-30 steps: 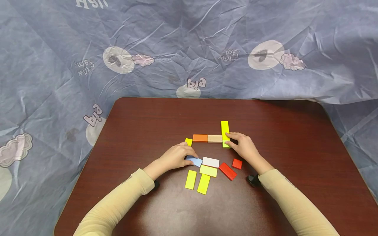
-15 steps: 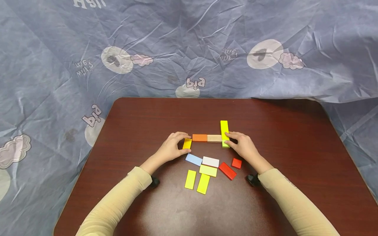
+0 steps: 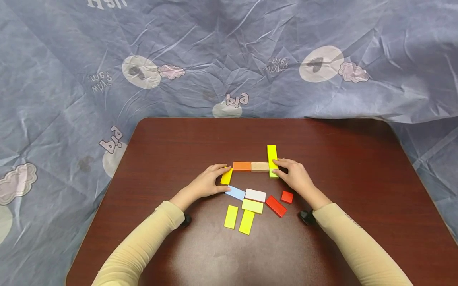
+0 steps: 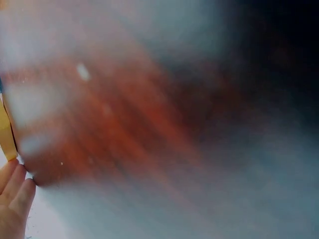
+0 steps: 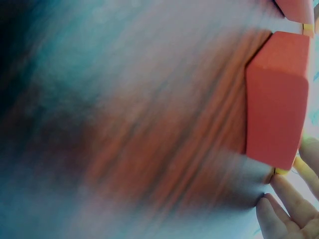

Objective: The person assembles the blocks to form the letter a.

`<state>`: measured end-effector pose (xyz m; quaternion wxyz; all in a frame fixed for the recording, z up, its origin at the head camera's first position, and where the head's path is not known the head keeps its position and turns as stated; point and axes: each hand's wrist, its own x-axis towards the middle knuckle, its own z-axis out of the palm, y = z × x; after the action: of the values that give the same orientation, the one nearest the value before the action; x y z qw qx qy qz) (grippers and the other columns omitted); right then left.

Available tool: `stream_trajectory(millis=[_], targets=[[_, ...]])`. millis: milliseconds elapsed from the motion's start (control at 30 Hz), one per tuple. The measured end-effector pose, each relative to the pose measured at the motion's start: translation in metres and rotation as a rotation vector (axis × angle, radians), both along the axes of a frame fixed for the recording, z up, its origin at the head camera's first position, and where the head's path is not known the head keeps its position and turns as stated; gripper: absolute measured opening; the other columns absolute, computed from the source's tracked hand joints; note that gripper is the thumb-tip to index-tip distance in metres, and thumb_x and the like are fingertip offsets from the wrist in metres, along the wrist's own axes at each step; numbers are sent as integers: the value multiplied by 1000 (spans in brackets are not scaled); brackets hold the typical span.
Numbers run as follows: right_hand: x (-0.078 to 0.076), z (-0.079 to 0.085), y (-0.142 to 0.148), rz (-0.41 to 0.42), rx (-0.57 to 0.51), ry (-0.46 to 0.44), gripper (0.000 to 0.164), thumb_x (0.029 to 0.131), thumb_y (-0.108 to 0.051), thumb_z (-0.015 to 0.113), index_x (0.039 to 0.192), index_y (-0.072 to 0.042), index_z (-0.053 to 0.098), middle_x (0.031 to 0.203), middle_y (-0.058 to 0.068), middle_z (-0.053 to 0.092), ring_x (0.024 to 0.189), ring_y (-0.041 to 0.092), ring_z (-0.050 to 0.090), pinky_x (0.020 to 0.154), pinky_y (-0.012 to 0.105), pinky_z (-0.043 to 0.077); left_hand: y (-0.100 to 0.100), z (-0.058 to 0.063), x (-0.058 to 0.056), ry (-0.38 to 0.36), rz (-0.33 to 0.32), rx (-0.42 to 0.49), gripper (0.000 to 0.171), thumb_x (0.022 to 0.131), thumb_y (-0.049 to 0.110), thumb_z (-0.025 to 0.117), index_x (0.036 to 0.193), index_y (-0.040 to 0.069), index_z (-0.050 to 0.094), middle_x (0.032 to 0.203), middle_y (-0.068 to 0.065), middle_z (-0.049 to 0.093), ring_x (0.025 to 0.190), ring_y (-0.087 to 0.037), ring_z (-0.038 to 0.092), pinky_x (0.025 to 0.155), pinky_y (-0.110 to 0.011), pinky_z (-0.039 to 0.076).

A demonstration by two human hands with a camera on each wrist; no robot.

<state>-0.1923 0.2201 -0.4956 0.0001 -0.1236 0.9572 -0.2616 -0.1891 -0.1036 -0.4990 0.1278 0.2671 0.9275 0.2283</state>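
My left hand (image 3: pixel 205 183) spreads around a golden-yellow block (image 3: pixel 226 176), fingertips at its far end. Its thumb tip overlaps the left end of a light blue block (image 3: pixel 235 192). In the left wrist view, fingers (image 4: pixel 20 189) show beside a yellow block (image 4: pixel 6 137). My right hand (image 3: pixel 295 176) reaches to the right side of a bright yellow block (image 3: pixel 272 155) and a yellow-green block (image 3: pixel 273 173), fingers and thumb touching there. Left of these, an orange block (image 3: pixel 242 166) and a plain wood block (image 3: pixel 260 167) lie end to end.
Nearer the person lie a white block (image 3: pixel 255 195), a pale yellow block (image 3: pixel 252 206), two yellow blocks (image 3: pixel 231 217), a red block (image 3: pixel 276 206) and a small red block (image 3: pixel 287 197). The brown table (image 3: pixel 200 139) has a blue-grey printed cloth (image 3: pixel 200 47) behind it.
My left hand has left the blue block's left end and moved up to the golden-yellow block, its thumb then drawing back toward the blue block. The right hand has stayed put.
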Motion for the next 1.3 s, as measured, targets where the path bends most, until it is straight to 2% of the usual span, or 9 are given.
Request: stream_trajectory(millis=[233, 600, 767, 900, 1033, 1167, 1300], targets=[[0, 1, 0, -2, 2, -4, 47, 89, -21, 74, 132, -7, 63, 133, 21, 62, 127, 41, 54, 105, 55, 43, 0, 2, 3, 12, -21, -71, 75, 90, 43, 70, 153, 18, 38, 156, -13, 38, 144, -33, 36, 114, -49, 36], [-1, 3, 2, 7, 1, 2, 46, 90, -22, 73, 132, -6, 63, 132, 21, 62, 126, 40, 55, 104, 55, 43, -1, 1, 3, 18, -32, -72, 76, 90, 45, 69, 153, 18, 37, 158, -13, 36, 147, -32, 32, 115, -49, 34], [2, 10, 3, -14, -39, 8, 47, 91, -21, 71, 134, -6, 61, 135, 20, 61, 125, 40, 55, 102, 55, 45, -1, 3, 4, 18, -34, -58, 75, 90, 43, 70, 153, 17, 38, 157, -14, 37, 146, -33, 33, 115, -50, 35], [17, 25, -5, -10, -67, 60, 40, 88, -16, 74, 126, -6, 67, 123, 17, 67, 112, 36, 63, 92, 52, 52, -1, 3, 5, 13, -35, -58, 76, 90, 43, 70, 153, 17, 38, 157, -14, 37, 146, -33, 33, 115, -50, 35], [43, 34, -25, 83, -39, 88, 30, 84, -15, 79, 112, -8, 74, 108, 9, 72, 98, 28, 67, 86, 46, 55, -2, 3, 4, 11, -31, -60, 76, 89, 44, 70, 153, 18, 38, 157, -13, 37, 146, -34, 33, 115, -50, 35], [63, 26, -44, 185, 28, 119, 29, 81, -15, 81, 109, -9, 75, 106, 5, 73, 99, 25, 67, 87, 43, 55, -1, 4, 3, 6, -30, -57, 76, 89, 44, 70, 153, 18, 38, 157, -13, 37, 147, -34, 32, 115, -51, 34], [71, 16, -55, 224, 53, 127, 28, 80, -10, 81, 107, -6, 75, 102, 5, 72, 96, 24, 66, 83, 40, 56, -1, 4, 3, 7, -32, -53, 76, 89, 44, 71, 153, 17, 38, 157, -13, 37, 147, -33, 32, 115, -51, 34]])
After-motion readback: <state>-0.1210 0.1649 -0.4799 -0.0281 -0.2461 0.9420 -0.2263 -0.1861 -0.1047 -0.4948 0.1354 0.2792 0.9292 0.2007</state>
